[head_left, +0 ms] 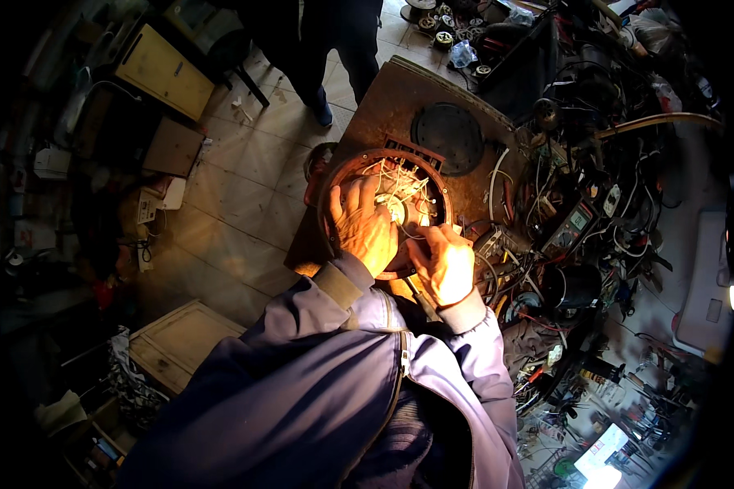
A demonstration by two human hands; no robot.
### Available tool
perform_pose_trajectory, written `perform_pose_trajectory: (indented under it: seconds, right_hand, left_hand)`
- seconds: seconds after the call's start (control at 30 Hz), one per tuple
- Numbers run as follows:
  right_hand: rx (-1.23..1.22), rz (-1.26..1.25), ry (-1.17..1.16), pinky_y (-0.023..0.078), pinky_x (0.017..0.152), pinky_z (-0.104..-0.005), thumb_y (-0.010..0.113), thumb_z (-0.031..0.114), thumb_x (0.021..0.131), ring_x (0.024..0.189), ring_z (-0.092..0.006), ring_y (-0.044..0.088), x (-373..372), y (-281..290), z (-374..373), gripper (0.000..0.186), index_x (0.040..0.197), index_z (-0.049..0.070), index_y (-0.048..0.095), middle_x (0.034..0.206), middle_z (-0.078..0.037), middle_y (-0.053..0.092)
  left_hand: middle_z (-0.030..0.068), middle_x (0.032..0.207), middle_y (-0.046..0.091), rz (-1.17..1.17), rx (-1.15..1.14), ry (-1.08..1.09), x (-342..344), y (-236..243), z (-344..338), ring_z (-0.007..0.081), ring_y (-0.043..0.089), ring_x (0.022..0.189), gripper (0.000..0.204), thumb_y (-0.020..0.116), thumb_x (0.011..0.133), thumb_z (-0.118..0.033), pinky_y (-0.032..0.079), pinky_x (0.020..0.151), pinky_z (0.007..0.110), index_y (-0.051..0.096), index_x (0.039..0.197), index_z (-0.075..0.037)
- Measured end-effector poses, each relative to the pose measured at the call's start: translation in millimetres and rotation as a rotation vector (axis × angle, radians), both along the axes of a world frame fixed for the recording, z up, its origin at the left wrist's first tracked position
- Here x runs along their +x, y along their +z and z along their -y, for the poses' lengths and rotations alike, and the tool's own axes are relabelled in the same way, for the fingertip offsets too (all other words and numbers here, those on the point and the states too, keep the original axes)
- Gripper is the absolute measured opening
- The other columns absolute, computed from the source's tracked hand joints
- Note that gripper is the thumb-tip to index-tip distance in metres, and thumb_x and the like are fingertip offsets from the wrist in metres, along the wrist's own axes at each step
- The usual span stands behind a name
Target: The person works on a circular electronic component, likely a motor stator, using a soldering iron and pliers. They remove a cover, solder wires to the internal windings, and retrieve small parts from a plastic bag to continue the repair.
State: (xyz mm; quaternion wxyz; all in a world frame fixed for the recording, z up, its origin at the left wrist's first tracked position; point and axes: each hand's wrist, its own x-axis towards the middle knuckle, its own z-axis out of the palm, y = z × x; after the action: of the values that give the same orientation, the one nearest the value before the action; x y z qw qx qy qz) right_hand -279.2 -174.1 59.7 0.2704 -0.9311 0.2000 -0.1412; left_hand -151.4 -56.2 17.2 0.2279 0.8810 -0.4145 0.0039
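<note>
On the tabletop [375, 114], we are resting our left hand [365, 230] inside the round housing [447, 200], perhaps steadying it, and holding our right hand [448, 262] over its near-right rim, likely to reach the wires [405, 177]; whether either's fingers are grasping anything, we cannot tell. Beyond, a black disc [447, 137] is lying; cables [648, 196] and a meter [577, 220] are crowding our right.

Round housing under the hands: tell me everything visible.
The round housing is reddish-brown, open side up, with a raised rim bearing small fixings; metal or plastic, I can't tell. Pale tangled wires fill its far part, lit warmly. It sits over the brown tabletop. The left hand reaches inside; the right hand overlaps its near right rim, contact unclear.
</note>
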Motion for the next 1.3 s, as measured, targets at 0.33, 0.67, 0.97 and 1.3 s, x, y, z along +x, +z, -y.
perform_pose_trajectory:
  seconds: [0.33, 0.67, 0.97, 1.3]
  right_hand:
    - [-0.186, -0.037, -0.025, 0.054, 0.067, -0.0413, 0.080, 0.016, 0.083, 0.074, -0.0320, 0.067, 12, -23, -10, 0.019, 0.099, 0.007, 0.077, 0.081, -0.011, 0.064]
    - [0.125, -0.148, -0.026, 0.057, 0.074, -0.0443, 0.073, 0.011, 0.089, 0.085, -0.0387, 0.072, 21, 7, 0, 0.029, 0.118, 0.006, 0.071, 0.097, -0.016, 0.070]
    - [0.181, -0.209, 0.110, 0.056, 0.072, -0.0523, 0.072, 0.013, 0.087, 0.087, -0.0474, 0.070, 40, -9, 14, 0.033, 0.118, 0.004, 0.068, 0.105, -0.025, 0.071]
    - [0.373, -0.261, 0.171, 0.058, 0.079, -0.0481, 0.070, 0.007, 0.086, 0.091, -0.0472, 0.072, 50, -23, 30, 0.039, 0.124, -0.001, 0.065, 0.094, -0.026, 0.074]
  left_hand:
    - [0.0129, 0.137, 0.060, -0.058, -0.161, 0.053, 5, 2, 0, 0.0348, 0.048, 0.136, 0.023, 0.086, 0.067, -0.021, 0.025, 0.118, 0.058, 0.071, 0.076, -0.006]
    - [0.0143, 0.137, 0.060, -0.164, -0.191, 0.032, 8, 1, -3, 0.0356, 0.047, 0.139, 0.024, 0.086, 0.066, -0.017, 0.022, 0.119, 0.057, 0.064, 0.070, -0.007]
    - [0.0153, 0.138, 0.059, -0.162, -0.166, 0.018, 7, 4, -4, 0.0360, 0.045, 0.141, 0.024, 0.086, 0.067, -0.017, 0.021, 0.120, 0.058, 0.065, 0.074, -0.007]
    - [0.0164, 0.137, 0.059, -0.152, -0.159, 0.008, 8, 2, -4, 0.0368, 0.045, 0.140, 0.024, 0.085, 0.068, -0.018, 0.020, 0.121, 0.058, 0.064, 0.075, -0.006]
